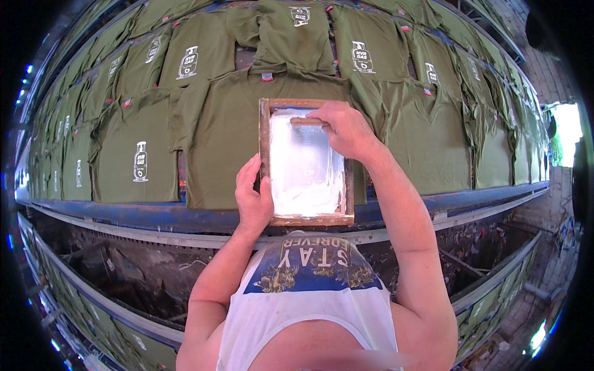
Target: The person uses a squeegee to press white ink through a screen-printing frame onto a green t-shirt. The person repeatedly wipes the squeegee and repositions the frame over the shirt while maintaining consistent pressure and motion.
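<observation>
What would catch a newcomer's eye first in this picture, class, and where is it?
In the middle, a wooden printing frame smeared with white ink lies on a green shirt. The left hand steadies its left edge, and the right hand holds a wooden squeegee at its top. All around, rows of green shirts with white prints cover the long table.

A shirt-printing workshop; long table (185,216) covered with rows of green T-shirts (142,154); wooden printing frame (306,162) with white ink.

Rows of printed olive-green shirts (140,154) lie along a long blue-edged table (124,213).
</observation>
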Demonstrator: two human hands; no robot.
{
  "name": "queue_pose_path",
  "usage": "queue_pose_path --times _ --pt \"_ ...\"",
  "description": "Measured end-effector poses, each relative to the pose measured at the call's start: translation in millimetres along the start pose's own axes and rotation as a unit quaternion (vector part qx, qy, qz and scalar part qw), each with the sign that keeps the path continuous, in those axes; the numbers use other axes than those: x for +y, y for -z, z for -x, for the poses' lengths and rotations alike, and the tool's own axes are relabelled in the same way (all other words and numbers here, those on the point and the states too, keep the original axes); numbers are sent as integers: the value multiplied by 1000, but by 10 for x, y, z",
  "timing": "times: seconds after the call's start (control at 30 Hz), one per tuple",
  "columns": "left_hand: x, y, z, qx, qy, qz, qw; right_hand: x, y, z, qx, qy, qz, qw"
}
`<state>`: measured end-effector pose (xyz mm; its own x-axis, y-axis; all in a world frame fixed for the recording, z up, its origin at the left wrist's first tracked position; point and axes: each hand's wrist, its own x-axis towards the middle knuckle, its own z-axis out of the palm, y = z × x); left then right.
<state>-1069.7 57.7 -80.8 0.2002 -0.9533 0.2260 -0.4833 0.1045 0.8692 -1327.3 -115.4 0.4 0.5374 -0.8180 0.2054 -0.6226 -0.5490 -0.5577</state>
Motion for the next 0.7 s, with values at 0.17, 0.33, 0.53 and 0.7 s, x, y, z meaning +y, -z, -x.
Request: queue_pose_path --times 0.17,0.33,0.53,0.7 --pt "-69 -56 27 4 -18 7 1000 -224 -47 359 -34 24 8 999" --pt "-79 -65 22 3 -39 -11 999 -592 -164 856 -44 28 -5 999" --pt "-14 -75 21 -4 -18 -30 999 -1026 -267 1391 -24 26 -15 999" --pt "-15 -78 -3 -10 -26 -45 999 -1128 -309 1594 -50 25 -25 998"
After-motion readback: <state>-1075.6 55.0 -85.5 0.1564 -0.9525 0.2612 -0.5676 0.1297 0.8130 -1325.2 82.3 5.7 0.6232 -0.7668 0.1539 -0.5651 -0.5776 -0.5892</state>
